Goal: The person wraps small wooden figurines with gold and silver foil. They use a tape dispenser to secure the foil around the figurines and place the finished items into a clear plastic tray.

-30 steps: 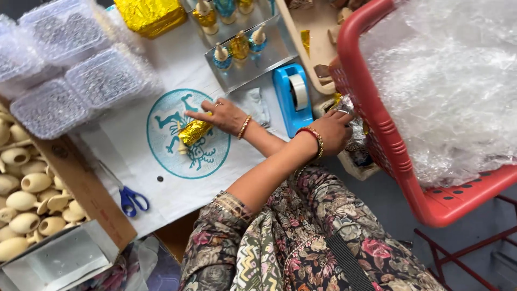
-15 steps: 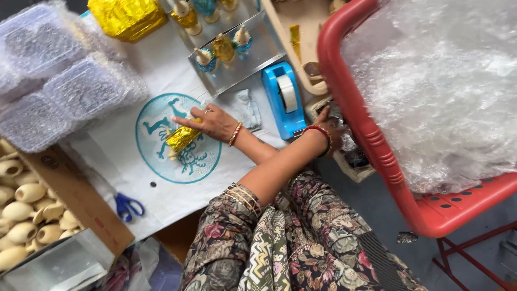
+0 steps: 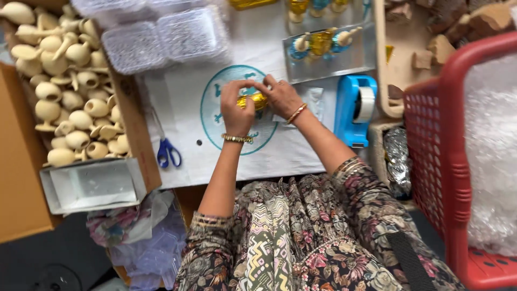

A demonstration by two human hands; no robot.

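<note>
In the head view, a white sheet (image 3: 183,97) covers the work surface, printed with a round teal emblem (image 3: 215,108) that lies under both hands. Above it, at the top edge, stand clear plastic lidded boxes (image 3: 161,32) filled with small pale beads. To the right of them lies a flat clear package (image 3: 328,51) holding small gold and blue ornaments in a row. Below that package sits a blue tape dispenser (image 3: 353,110) with a white roll in it. On the far right a red plastic basket (image 3: 452,161) holds bubble wrap (image 3: 493,151), and a crumpled silver foil bundle (image 3: 397,161) lies just beside its left wall. On the left, a brown cardboard tray (image 3: 134,124) is packed with unpainted cream-coloured clay pots (image 3: 70,91), and a clear rectangular box (image 3: 94,186) lies at its lower end. Blue-handled scissors (image 3: 167,151) rest on the white sheet near the tray.

The left hand (image 3: 236,108) and the right hand (image 3: 283,97) meet over the emblem, both wearing gold bangles. Between them is a small gold foil-wrapped piece (image 3: 253,101). The left fingers curl closed around its left end, thumb and forefinger pinching above it. The right fingers bend over its right end, pressing on the foil, only slightly parted. The piece sits just above the sheet, at the middle of the emblem.
</note>
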